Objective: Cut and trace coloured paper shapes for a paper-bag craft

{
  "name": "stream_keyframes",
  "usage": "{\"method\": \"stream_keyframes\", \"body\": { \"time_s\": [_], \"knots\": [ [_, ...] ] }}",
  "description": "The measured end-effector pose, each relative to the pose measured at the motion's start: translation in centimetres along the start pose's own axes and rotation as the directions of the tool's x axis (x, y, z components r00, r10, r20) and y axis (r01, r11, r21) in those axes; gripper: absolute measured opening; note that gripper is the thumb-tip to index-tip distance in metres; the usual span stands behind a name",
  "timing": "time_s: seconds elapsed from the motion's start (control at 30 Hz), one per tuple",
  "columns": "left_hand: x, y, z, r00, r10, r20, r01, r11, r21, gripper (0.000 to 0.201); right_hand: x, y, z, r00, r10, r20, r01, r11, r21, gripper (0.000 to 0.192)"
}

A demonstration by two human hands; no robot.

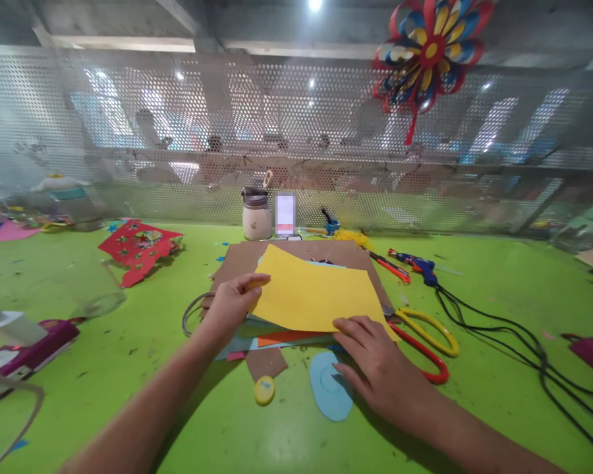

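A sheet of yellow paper (316, 293), raised and slightly bent, lies over several coloured paper pieces and a brown cardboard sheet (237, 257). My left hand (232, 303) pinches the paper's left edge between thumb and fingers. On its lower right edge rest the stretched fingers of my right hand (375, 355), the thumb apart below. Under that thumb is a light blue oval paper piece (333, 395) with a round outline on it. Orange paper (286, 338) peeks out beneath the yellow sheet. A small yellow disc (265, 390) sits in front of the stack.
Scissors with red and yellow handles (429, 332) lie beside my right hand. Farther right are a blue glue gun (422, 266), black cables (499, 336) and an orange cutter (393, 266). A bottle (257, 216) and phone (285, 216) stand behind. Red cut paper (141, 250) lies left.
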State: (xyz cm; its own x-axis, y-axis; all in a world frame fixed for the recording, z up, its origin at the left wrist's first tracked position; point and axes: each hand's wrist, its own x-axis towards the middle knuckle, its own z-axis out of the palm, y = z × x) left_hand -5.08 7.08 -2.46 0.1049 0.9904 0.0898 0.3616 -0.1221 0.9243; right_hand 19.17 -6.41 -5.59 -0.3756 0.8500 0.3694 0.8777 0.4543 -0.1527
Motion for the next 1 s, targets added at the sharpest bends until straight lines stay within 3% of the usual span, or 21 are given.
{"method": "stream_keyframes", "body": {
  "time_s": [0.37, 0.53, 0.63, 0.77, 0.87, 1.0],
  "knots": [
    [-0.8, 1.0, 0.3, 1.0, 0.021, -0.016, -0.025, 0.954, -0.299, 0.047, 0.3, 0.2, -1.2, 0.999, 0.044, -0.02, -0.041, 0.989, 0.145, 0.021],
    [-0.2, 1.1, -0.2, 0.997, -0.016, -0.081, -0.027, 0.868, -0.496, 0.05, 0.9, 2.9, -1.2, 0.954, 0.176, -0.244, -0.133, 0.974, 0.183, 0.02],
    [0.2, 0.9, -0.5, 0.993, -0.104, -0.055, 0.055, 0.824, -0.564, 0.051, 1.1, 4.7, -1.2, 0.917, 0.238, -0.318, -0.184, 0.964, 0.193, 0.018],
    [0.6, 0.4, -0.3, 0.983, -0.182, 0.024, 0.165, 0.819, -0.55, 0.054, 1.1, 5.1, -1.5, 0.96, 0.212, -0.184, -0.184, 0.97, 0.157, 0.029],
    [0.7, -0.1, 0.0, 0.98, -0.19, 0.05, 0.187, 0.827, -0.53, 0.05, 1.4, 4.4, -1.9, 0.985, 0.17, -0.037, -0.17, 0.985, 0.007, 0.042],
    [0.8, -0.5, 0.3, 0.982, -0.172, 0.08, 0.189, 0.855, -0.483, 0.041, 2.5, 3.7, -2.2, 0.965, 0.122, 0.233, -0.105, 0.991, -0.083, 0.047]
  ]
}}
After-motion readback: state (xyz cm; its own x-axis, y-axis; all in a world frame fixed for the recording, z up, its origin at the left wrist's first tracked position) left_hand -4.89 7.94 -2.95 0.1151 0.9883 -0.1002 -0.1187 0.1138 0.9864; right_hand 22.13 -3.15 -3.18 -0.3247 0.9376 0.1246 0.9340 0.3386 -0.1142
